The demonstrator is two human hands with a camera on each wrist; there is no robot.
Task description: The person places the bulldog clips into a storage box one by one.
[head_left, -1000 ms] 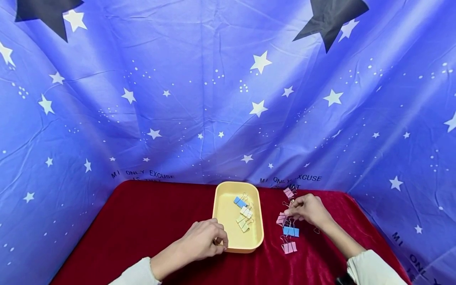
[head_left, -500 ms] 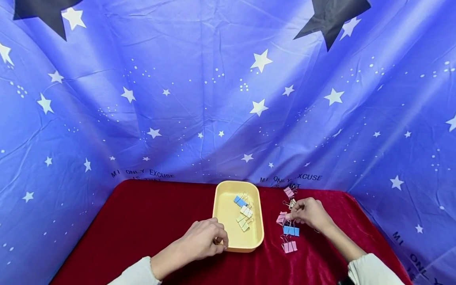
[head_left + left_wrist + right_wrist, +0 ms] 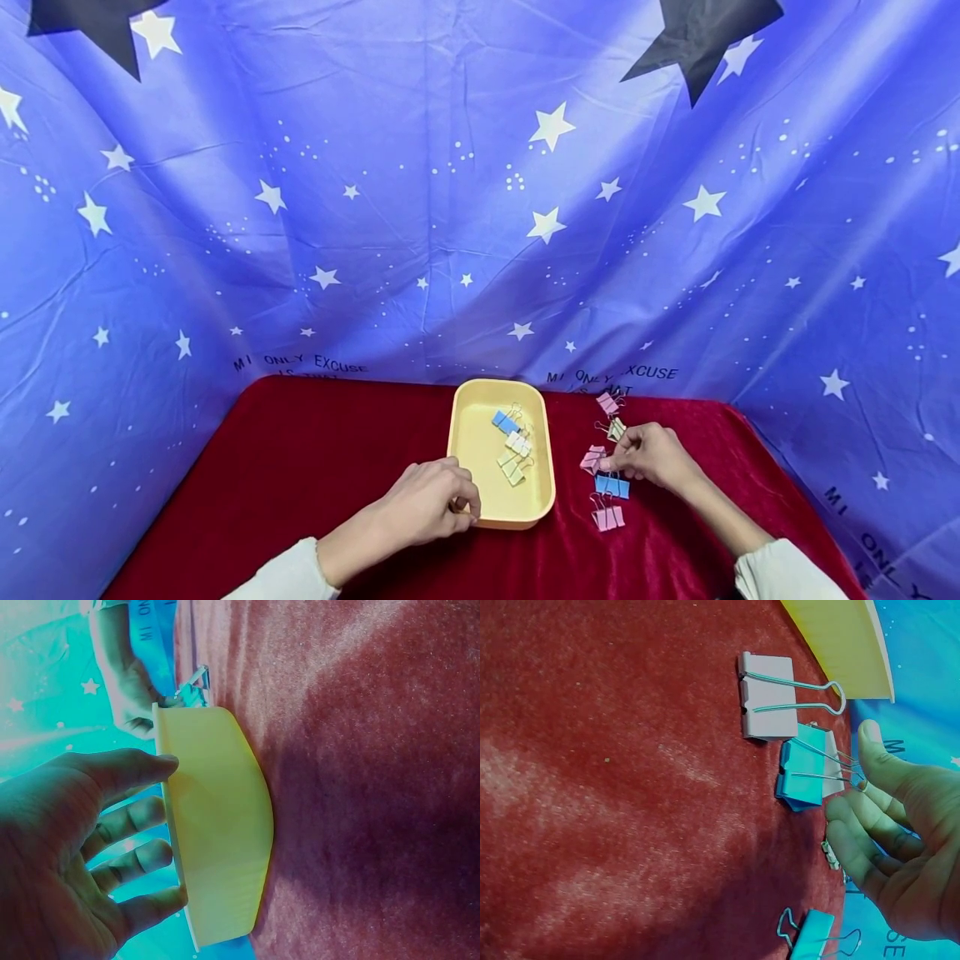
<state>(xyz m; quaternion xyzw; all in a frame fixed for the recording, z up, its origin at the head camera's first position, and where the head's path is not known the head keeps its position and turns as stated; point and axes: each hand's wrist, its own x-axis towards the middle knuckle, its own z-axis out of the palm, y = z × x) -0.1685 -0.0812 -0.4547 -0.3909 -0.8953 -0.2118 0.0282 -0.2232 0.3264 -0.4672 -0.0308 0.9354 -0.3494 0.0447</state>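
On the red cloth [image 3: 337, 467], one tray [image 3: 476, 442] holds three clips [image 3: 517, 445], left hand [image 3: 433, 500] gripping its near rim. And the right hand [image 3: 656, 454] slides nearer, baring a yellow clip [image 3: 617, 429], yet the tray gains nothing! Fingers half-curl beside a pink clip [image 3: 594, 457]; grip, can't tell. Outside: three pink, one yellow, two blue clips [image 3: 612, 486], the second [image 3: 810, 937] clearest at right wrist.
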